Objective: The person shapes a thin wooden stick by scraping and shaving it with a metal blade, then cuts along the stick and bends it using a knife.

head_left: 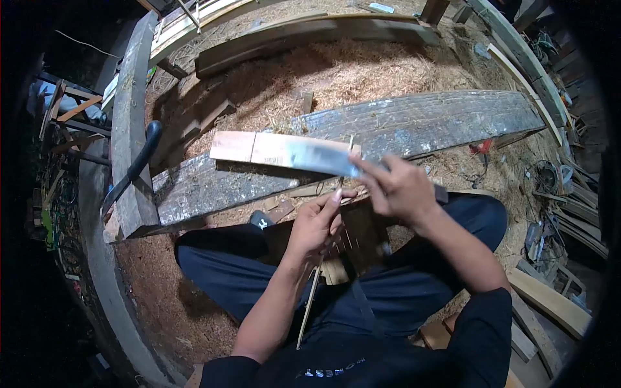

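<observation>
My left hand (317, 223) is closed around a thin wooden stick (309, 304), which runs up past my fingers and down towards my lap. My right hand (401, 187) grips a broad-bladed knife (320, 155), its blade pale and smeared by motion. A finger lies along the blade's near end, and a dark handle end shows behind the palm. The blade passes across the stick's upper end; whether they touch I cannot tell. Beneath the blade, a pale wooden board (236, 147) with a line across it rests on the worn plank.
The worn plank (446, 119) spans in front of my crossed legs. At left, a black-handled blade (139, 165) leans on a thick beam (132, 97). Wood shavings (362, 71) cover the floor. Another timber (310, 39) lies behind, with wood strips (550, 301) at right.
</observation>
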The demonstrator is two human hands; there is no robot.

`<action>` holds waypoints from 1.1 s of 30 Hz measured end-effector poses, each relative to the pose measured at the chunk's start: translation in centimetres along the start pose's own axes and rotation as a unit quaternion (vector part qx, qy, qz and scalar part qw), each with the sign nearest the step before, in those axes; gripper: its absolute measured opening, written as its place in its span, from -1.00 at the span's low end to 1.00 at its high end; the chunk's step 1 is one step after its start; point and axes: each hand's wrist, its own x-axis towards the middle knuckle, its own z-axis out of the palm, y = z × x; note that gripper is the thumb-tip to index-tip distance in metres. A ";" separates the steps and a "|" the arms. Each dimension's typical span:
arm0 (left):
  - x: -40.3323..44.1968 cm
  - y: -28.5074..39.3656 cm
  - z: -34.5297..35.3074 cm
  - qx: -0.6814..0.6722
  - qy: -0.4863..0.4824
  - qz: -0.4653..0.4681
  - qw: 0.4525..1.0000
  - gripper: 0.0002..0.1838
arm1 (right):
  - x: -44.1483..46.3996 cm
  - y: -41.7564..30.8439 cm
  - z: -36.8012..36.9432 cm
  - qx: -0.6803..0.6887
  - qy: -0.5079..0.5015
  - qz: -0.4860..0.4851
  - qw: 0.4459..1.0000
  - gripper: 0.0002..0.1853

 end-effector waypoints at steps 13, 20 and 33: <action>-0.3 0.7 0.6 0.028 0.022 -0.013 0.999 -0.60 | 0.0 0.0 0.0 0.013 0.011 -0.023 1.000 -0.64; -0.4 0.7 0.8 0.047 0.090 -0.067 0.993 -0.59 | 0.1 -0.3 -0.7 0.026 -0.007 -0.032 0.999 -0.63; -0.8 0.9 0.7 -0.039 0.016 -0.039 0.998 -0.61 | 0.9 0.6 -0.7 -0.037 0.018 0.050 0.998 -0.62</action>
